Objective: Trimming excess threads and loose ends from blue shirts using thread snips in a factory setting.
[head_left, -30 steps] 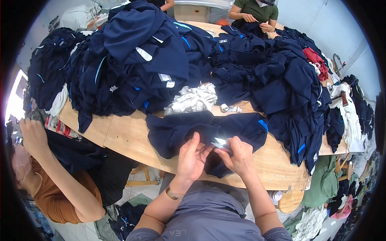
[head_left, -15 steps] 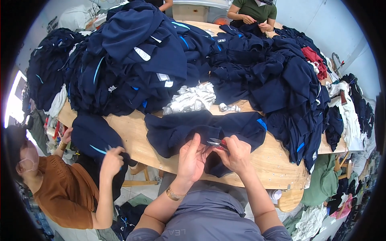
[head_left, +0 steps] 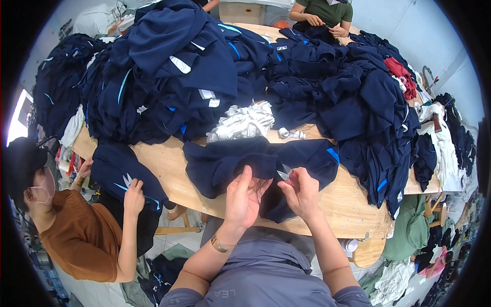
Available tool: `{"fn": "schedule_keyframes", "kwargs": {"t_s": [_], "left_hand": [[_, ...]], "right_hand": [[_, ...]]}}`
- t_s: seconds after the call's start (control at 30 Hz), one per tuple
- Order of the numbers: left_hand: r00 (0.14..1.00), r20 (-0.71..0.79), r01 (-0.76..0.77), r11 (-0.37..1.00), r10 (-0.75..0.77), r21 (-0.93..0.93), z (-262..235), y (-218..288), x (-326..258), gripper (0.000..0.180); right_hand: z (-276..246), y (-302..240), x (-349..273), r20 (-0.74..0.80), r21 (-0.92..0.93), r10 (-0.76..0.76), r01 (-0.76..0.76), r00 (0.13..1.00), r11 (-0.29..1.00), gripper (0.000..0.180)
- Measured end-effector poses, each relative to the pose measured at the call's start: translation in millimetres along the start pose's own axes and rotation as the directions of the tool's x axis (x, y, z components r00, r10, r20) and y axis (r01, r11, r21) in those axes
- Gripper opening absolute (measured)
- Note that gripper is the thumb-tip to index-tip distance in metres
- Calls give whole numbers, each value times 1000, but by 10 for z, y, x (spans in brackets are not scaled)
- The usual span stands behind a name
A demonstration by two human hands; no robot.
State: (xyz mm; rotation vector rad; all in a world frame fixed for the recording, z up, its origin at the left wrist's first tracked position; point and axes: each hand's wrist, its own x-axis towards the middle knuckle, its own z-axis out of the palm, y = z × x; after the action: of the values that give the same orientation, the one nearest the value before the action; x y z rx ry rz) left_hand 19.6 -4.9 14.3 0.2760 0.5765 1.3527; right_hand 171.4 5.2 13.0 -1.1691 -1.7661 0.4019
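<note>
A navy garment point(head_left: 212, 166) with a blue strip at its right end lies spread on the table before me. My left hand point(head_left: 241, 202) is closed on its near folded edge, thumb up, and thin dark threads show by the fingers. In my right hand point(head_left: 303, 194) is a pair of small red-handled thread snips point(head_left: 284, 175). Their blades are apart and point up and left, just right of the held edge, not seen touching it. The fingers of my right hand wrap the handle and hide most of it.
Large heaps of navy garments point(head_left: 153, 87) cover the far side of the wooden table point(head_left: 337, 217). A bundle of white strips point(head_left: 243, 123) and a small white roll point(head_left: 291, 134) lie beyond my garment. At left, a co-worker point(head_left: 82, 230) holds scissors over navy cloth; another person point(head_left: 327, 18) works opposite.
My right hand has shifted slightly right, away from my left hand, and the snips' blades now point more upward. The co-worker at left has moved the scissors along the cloth.
</note>
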Motion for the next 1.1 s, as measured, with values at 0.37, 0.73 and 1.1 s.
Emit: {"fn": "schedule_keyframes", "kwargs": {"t_s": [0.37,0.73,1.1], "left_hand": [[992,69,-101,994,103,-39,-54,-114,-22,23],[1000,4,25,996,-25,-83,48,61,51,27],[998,46,40,997,-37,-73,-4,14,50,37]], "right_hand": [[206,-270,89,105,289,315,-332,943,898,21],[-227,-147,-61,585,593,-10,-420,811,687,22],[23,23,-30,54,-197,-29,39,998,980,31]]}}
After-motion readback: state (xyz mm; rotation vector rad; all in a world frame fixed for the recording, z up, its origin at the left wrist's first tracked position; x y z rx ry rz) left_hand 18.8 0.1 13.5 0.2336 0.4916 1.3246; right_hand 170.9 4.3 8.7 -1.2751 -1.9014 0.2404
